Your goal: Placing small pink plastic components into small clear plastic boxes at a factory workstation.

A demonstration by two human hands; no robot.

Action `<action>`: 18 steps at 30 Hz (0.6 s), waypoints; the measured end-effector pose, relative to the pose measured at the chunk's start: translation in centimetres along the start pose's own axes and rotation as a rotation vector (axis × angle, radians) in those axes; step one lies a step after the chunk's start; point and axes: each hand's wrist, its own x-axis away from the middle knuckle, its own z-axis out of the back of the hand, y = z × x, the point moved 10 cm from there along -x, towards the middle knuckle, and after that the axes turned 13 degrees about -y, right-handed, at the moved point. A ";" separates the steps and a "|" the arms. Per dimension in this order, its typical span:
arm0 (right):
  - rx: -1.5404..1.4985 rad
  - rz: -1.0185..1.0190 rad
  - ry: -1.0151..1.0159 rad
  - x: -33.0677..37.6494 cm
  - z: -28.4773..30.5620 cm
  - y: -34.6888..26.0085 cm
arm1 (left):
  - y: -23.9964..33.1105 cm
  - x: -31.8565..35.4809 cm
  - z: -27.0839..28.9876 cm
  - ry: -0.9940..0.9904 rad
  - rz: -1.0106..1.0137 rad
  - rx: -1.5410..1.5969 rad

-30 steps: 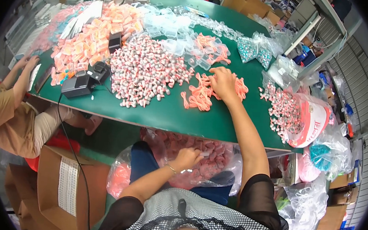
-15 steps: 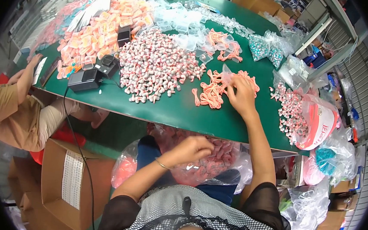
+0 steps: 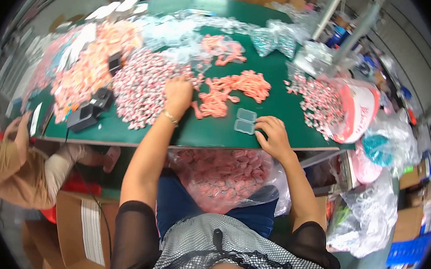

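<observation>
My left hand (image 3: 178,95) reaches down at the right side of a heap of small pink-and-grey pieces (image 3: 140,89). Its fingertips are hidden and blurred, so any piece in them cannot be made out. In front of me on the green table lies a small clear plastic case (image 3: 245,121), unfolded flat with its two halves showing. Against its right edge rests my right hand (image 3: 273,135), thumb and fingers apart. Bundles of coiled orange cord (image 3: 218,97) lie between the heap and the case, beyond my right hand.
Orange cases (image 3: 98,49) pile up at the left, near black devices (image 3: 85,116). Clear cases (image 3: 170,35) lie farther back. A tipped red-and-white bag (image 3: 359,110) spills more pieces at the right. Another person (image 3: 18,169) sits at the left; a bag of pink pieces (image 3: 222,178) is below the table edge.
My left hand has gone from above my lap to the heap. My right hand has come back from the orange cords toward me, and the clear case now lies flat beside it. The view has shifted.
</observation>
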 end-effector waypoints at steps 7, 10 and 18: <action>0.080 -0.224 0.265 1.7 4.8 9.2 | -0.5 0.6 0.9 0.087 -0.063 0.036; 0.148 -0.366 0.298 0.6 5.5 15.0 | 0.1 0.8 1.7 0.145 -0.133 0.109; 0.363 -0.773 0.071 -4.2 1.6 23.5 | -0.3 2.9 4.0 0.249 -0.256 0.334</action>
